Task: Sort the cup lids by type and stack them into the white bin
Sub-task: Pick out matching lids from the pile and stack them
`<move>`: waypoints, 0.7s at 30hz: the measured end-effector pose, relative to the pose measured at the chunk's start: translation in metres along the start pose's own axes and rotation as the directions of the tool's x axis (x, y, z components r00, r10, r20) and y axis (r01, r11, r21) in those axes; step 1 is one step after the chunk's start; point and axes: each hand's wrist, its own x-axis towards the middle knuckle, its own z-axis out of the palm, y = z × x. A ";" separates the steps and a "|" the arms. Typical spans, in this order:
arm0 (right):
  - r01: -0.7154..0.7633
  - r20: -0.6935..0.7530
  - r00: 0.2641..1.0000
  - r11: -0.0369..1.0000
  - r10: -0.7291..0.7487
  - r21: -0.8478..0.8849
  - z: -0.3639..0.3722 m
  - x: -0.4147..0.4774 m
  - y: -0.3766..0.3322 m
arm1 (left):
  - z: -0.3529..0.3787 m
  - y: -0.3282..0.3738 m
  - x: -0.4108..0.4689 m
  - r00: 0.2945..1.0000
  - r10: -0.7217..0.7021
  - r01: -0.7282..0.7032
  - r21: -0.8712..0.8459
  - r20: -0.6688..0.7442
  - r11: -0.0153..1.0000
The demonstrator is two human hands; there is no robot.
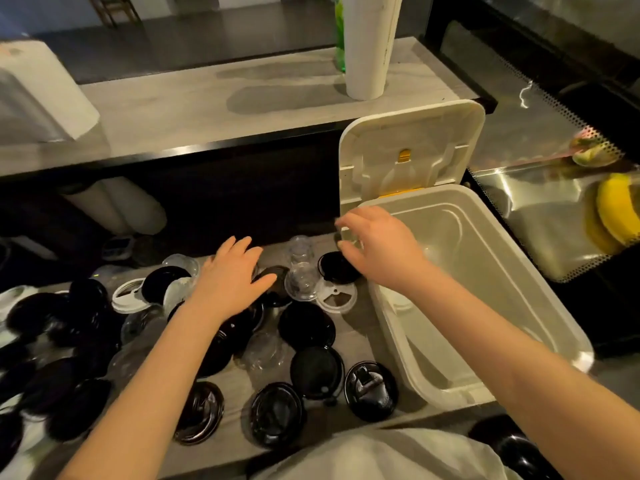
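Barely begun: the white rectangular plastic bin [386,327] at 3 o'clock looks almost empty, while black, clear and white plastic cup lids [306,323] lie scattered and unsorted. The left hand [228,275] spreads flat over them. The right hand [381,247] curls at the bin's rim; what it holds, I cannot tell.

The left forearm [166,358] and the right forearm [502,323] are bare along all the length that the view shows. The left hand [232,277] and the right hand [382,252] are bare too. Low in the middle, on the body, lies a white garment [381,457] of soft cloth with gentle folds, its upper edge curved
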 end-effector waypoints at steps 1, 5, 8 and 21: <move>0.009 0.017 1.000 1.000 -0.009 -0.001 0.006 0.000 -0.008 | 0.003 -0.008 -0.005 1.000 -0.017 0.017 -0.007 0.007 1.000; 0.005 0.112 0.994 1.000 -0.005 -0.005 0.035 -0.010 -0.040 | 0.022 -0.034 -0.031 0.999 -0.025 0.026 -0.018 0.041 0.999; -0.036 0.209 0.977 0.999 0.034 0.004 0.060 -0.028 -0.058 | 0.043 -0.042 -0.051 0.995 0.007 -0.003 -0.043 0.096 0.999; -0.224 0.619 0.728 0.955 0.295 -0.192 0.135 -0.107 -0.072 | 0.111 -0.037 -0.099 0.927 0.208 -0.183 -0.108 0.312 0.977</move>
